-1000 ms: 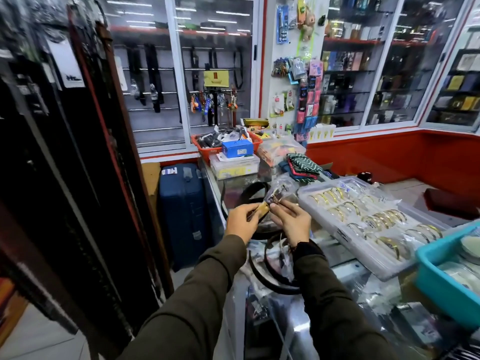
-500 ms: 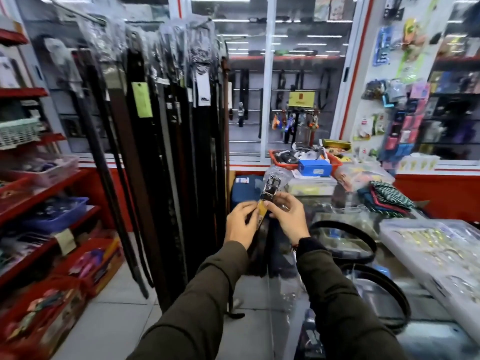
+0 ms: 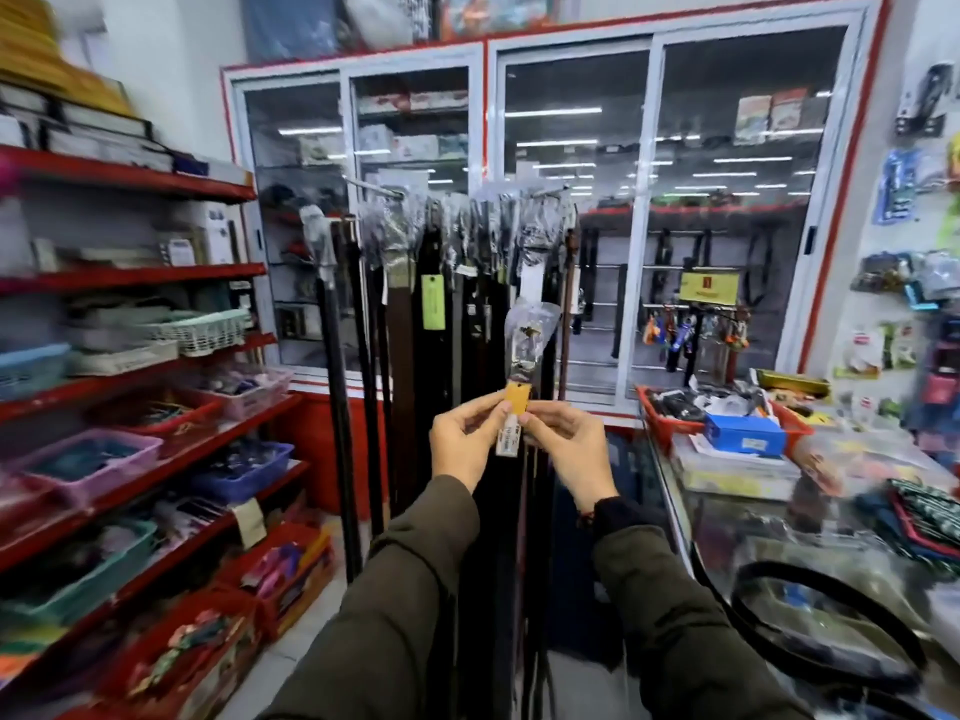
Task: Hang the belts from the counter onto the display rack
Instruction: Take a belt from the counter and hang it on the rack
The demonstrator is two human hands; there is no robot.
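Note:
I hold a black belt [image 3: 506, 511] upright in front of me. Its buckle end [image 3: 529, 337] is wrapped in clear plastic, with an orange tag [image 3: 517, 395] and a white label below it. My left hand [image 3: 465, 439] and my right hand [image 3: 569, 452] pinch the belt at the tags from either side. Just behind stands the display rack [image 3: 457, 197], its hooks crowded with hanging dark belts [image 3: 410, 356]. Another black belt [image 3: 826, 621] lies coiled on the glass counter [image 3: 727, 517] at the right.
Red shelves [image 3: 130, 275] with baskets line the left side. On the counter are a red tray [image 3: 657, 415], a blue box [image 3: 745, 433] and folded cloth [image 3: 924, 517]. Glass cabinets [image 3: 571, 200] fill the back wall. A strip of floor [image 3: 311, 631] runs between shelves and rack.
My view has swung left and up from the counter toward the rack. Both hands have lifted the belt's buckle end off the counter and now hold it in front of the hanging belts.

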